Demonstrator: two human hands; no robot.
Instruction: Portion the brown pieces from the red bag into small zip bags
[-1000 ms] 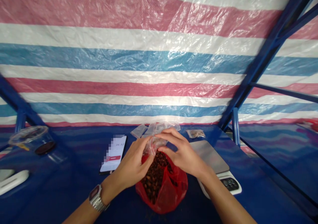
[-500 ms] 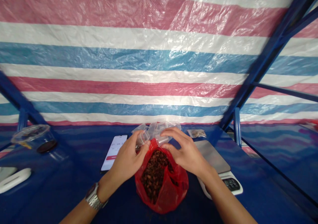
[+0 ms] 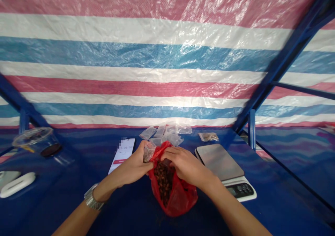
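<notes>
A translucent red plastic bag (image 3: 181, 203) of small brown pieces (image 3: 163, 182) sits open at the lower centre of the frame. A person's left hand (image 3: 137, 167) grips a small clear plastic bag (image 3: 148, 153) beside the red rim; the right hand (image 3: 186, 164) dips into the mouth, fingertips hidden, its grip impossible to tell. A silver-topped white digital scale (image 3: 222, 162) lies at right, a lit white-screened phone (image 3: 121, 155) left of centre, clear plastic pouches (image 3: 171, 137) beyond.

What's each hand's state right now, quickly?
Left hand: closed, holding a small clear plastic bag.
Right hand: curled at the mouth of the red plastic bag; whether it grips anything cannot be told.
</notes>
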